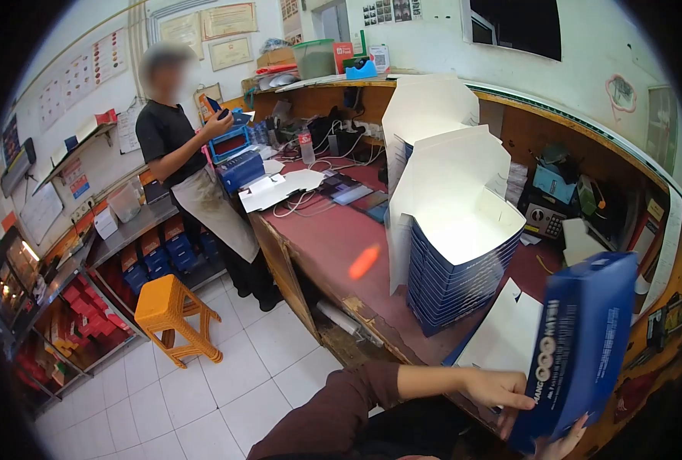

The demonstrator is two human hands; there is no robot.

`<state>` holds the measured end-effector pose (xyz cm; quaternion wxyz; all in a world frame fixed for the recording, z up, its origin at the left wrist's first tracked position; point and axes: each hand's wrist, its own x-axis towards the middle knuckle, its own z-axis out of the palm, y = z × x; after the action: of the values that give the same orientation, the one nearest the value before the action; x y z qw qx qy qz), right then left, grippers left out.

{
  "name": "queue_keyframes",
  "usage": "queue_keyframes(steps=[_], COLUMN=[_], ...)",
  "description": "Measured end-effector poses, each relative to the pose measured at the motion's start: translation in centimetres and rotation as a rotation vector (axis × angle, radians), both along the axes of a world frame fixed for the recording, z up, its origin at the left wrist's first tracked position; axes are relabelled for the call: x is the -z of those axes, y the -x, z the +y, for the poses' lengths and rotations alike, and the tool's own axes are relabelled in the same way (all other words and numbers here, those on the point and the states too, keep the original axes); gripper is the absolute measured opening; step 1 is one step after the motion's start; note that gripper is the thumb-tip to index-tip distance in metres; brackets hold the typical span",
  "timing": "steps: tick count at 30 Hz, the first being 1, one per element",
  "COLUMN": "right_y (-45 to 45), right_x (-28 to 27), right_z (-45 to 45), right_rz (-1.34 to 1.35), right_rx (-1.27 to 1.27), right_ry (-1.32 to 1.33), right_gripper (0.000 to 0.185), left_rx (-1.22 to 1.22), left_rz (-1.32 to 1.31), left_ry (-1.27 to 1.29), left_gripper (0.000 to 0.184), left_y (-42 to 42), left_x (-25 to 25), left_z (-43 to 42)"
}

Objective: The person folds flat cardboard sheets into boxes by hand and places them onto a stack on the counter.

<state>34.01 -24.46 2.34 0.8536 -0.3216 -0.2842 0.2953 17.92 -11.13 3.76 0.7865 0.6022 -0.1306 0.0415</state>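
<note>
A blue cardboard box [586, 337] with white lettering stands tilted at the lower right, between my two hands. My left hand [502, 392], coming from a brown sleeve, has its fingers bent around the box's near left edge. From below, my right hand [567, 442] grips the box's lower end, and only part of it shows. Flat white card sheets [502, 333] with a blue edge lie on the table beside the box. Close behind rises a tall nested stack of open blue boxes [460, 280] with white insides and raised flaps.
A second stack of white-lined boxes [431, 107] stands farther back. A blurred orange object [364, 261] shows over the red tabletop [318, 238]. Left are an orange stool [176, 310] and a standing person [180, 138] holding something. A safe [544, 221] sits right.
</note>
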Motion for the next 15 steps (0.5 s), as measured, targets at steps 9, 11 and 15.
queue_keyframes(steps=[9,11,15], right_y=[4.3,6.8,3.9], right_x=[-2.4,-3.6,0.2], right_z=[1.8,2.3,4.4], right_rz=[-0.071,-0.104,-0.055], right_rx=[0.336,0.296,0.362], right_ry=[-0.114,-0.024,-0.006], right_gripper=[0.048,0.043,0.039], left_rx=[-0.384,-0.714,-0.961], left_rz=[-0.486,-0.587,-0.331], left_ry=[0.258,-0.316,-0.220], left_gripper=[0.052,0.055,0.044], left_y=[-3.2,-3.9,-4.5], left_x=[1.5,3.0,1.5], left_z=[-4.0,-3.9,-4.7])
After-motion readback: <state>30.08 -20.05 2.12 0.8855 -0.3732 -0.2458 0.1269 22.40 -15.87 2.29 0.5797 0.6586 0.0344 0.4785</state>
